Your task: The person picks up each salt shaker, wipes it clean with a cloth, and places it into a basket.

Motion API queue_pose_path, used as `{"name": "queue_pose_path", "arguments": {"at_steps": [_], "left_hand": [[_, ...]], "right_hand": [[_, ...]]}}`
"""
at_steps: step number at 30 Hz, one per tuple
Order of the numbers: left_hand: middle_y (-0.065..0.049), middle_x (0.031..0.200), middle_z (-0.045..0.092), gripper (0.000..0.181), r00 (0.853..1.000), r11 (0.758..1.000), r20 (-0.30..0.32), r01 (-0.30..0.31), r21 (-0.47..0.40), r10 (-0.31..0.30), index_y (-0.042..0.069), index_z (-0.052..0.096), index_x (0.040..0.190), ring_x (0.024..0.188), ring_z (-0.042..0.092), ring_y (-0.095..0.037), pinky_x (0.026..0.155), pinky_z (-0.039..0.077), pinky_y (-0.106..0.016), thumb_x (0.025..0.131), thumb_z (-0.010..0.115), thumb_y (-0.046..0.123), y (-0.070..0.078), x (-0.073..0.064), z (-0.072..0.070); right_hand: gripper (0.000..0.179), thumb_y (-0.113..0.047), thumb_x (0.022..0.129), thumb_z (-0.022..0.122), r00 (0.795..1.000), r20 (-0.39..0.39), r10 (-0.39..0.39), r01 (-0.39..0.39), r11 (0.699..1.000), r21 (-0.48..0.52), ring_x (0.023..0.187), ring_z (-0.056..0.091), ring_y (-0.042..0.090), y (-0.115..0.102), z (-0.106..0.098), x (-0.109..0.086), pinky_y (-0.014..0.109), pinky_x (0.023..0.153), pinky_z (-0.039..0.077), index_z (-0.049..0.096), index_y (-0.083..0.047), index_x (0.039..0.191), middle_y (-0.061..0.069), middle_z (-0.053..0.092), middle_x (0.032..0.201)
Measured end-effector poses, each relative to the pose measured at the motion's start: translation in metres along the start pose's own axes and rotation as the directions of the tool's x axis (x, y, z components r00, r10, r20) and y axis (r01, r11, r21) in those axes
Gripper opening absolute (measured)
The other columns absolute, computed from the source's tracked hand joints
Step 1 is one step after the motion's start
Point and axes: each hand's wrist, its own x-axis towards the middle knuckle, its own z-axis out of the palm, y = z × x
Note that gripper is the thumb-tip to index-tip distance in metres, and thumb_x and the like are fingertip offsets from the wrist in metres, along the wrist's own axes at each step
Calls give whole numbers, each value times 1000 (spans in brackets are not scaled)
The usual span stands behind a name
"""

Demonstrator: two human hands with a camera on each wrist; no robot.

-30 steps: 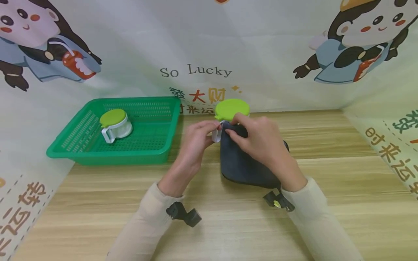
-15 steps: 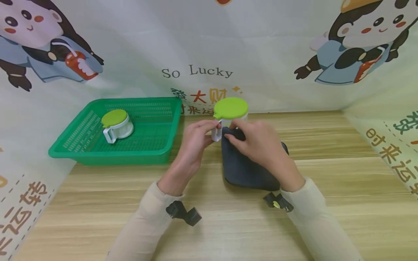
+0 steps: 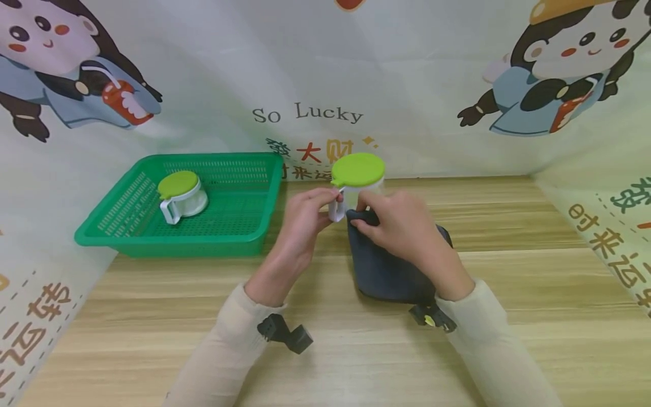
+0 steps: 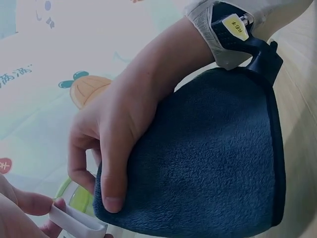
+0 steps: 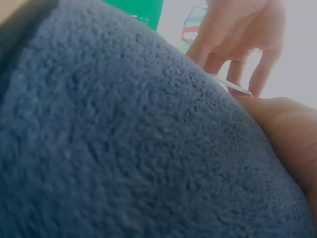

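A clear jar (image 3: 359,170) with a lime-green lid and white handle is upright toward the back of the table. My left hand (image 3: 304,217) pinches the jar's handle. My right hand (image 3: 399,220) grips the upper edge of a dark blue-grey cloth (image 3: 389,277), which hangs down in front of the jar and hides its lower part. In the left wrist view, the fleecy cloth (image 4: 208,153) spreads below the right hand (image 4: 116,129), beside the white handle (image 4: 77,222). The cloth (image 5: 124,129) fills most of the right wrist view, with the left hand (image 5: 242,29) beyond it.
At the left stands a green plastic basket (image 3: 188,247), and inside it sits another jar (image 3: 179,184) with a green lid and white handle. A printed backdrop (image 3: 427,113) rises behind the wooden table (image 3: 351,362).
My right hand and the cloth have moved a little downward, toward me, showing more of the jar's side. The left hand stays at the handle.
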Motion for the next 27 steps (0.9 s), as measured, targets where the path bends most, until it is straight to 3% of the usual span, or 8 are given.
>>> {"name": "queue_pose_path", "arguments": {"at_steps": [5, 8, 11, 14, 18, 22, 24, 27], "left_hand": [[-11, 109, 62, 23, 1000, 1000, -12, 1, 21, -1, -6, 66, 98, 98, 58, -17, 92, 51, -34, 96, 56, 15, -1, -1, 0], [-8, 110, 63, 23, 1000, 999, -6, 1, 50, -1, -4, 68, 99, 102, 60, -17, 96, 51, -35, 97, 56, 16, -1, -1, 0], [-7, 112, 63, 23, 1000, 998, 8, 7, 56, -7, -2, 68, 98, 104, 61, -17, 97, 51, -35, 97, 55, 17, -1, -2, 1], [-6, 110, 62, 22, 1000, 999, 14, 17, 33, -18, -2, 67, 98, 98, 62, -18, 94, 52, -33, 97, 55, 17, 0, -2, 1], [-7, 104, 60, 22, 1000, 1000, 18, 22, 1, -22, -3, 66, 97, 90, 60, -18, 89, 52, -32, 98, 55, 16, 2, -3, 2], [-8, 104, 59, 25, 1000, 1000, 25, 19, -20, -19, -8, 63, 99, 93, 58, -19, 88, 51, -32, 98, 54, 15, 2, -3, 0], [-7, 103, 59, 25, 1000, 999, 20, 22, -25, -21, -9, 63, 100, 94, 58, -19, 87, 51, -31, 98, 54, 15, 1, -2, 0], [-7, 102, 60, 24, 1000, 1000, 14, 22, -10, -22, -6, 65, 99, 92, 59, -18, 88, 52, -32, 97, 55, 15, 0, -2, 2]], "right_hand": [[18, -29, 84, 73, 995, -104, -4, 9, 999, 50, 46, 43, 13, -1, -1, 0, 28, 44, 29, 65, -15, 92, 0, 57, 56], [18, -27, 86, 72, 977, -211, -12, 28, 997, 75, 44, 42, 11, -2, -3, 0, 27, 42, 28, 65, -13, 94, 2, 63, 60], [19, -27, 86, 72, 966, -259, -12, 34, 996, 80, 43, 41, 11, -2, -5, 0, 26, 42, 27, 64, -12, 93, 3, 66, 62], [20, -29, 85, 72, 975, -223, -8, 23, 998, 62, 44, 41, 12, -2, -5, 1, 26, 42, 27, 63, -13, 93, 2, 63, 60], [22, -31, 82, 75, 995, -98, -11, 13, 1000, 20, 47, 43, 14, -3, -5, 2, 29, 45, 29, 63, -16, 92, -1, 55, 57], [22, -33, 81, 76, 1000, 8, -14, 14, 1000, 0, 48, 44, 15, -2, -2, 1, 30, 46, 31, 63, -18, 90, -2, 52, 54], [21, -33, 82, 75, 1000, 15, -12, 12, 1000, 10, 48, 44, 15, -1, -2, 0, 31, 46, 32, 64, -18, 91, -2, 52, 54], [19, -31, 84, 74, 998, -64, -3, 6, 999, 48, 47, 44, 14, -1, -3, 0, 29, 46, 31, 65, -16, 93, -1, 55, 56]]}}
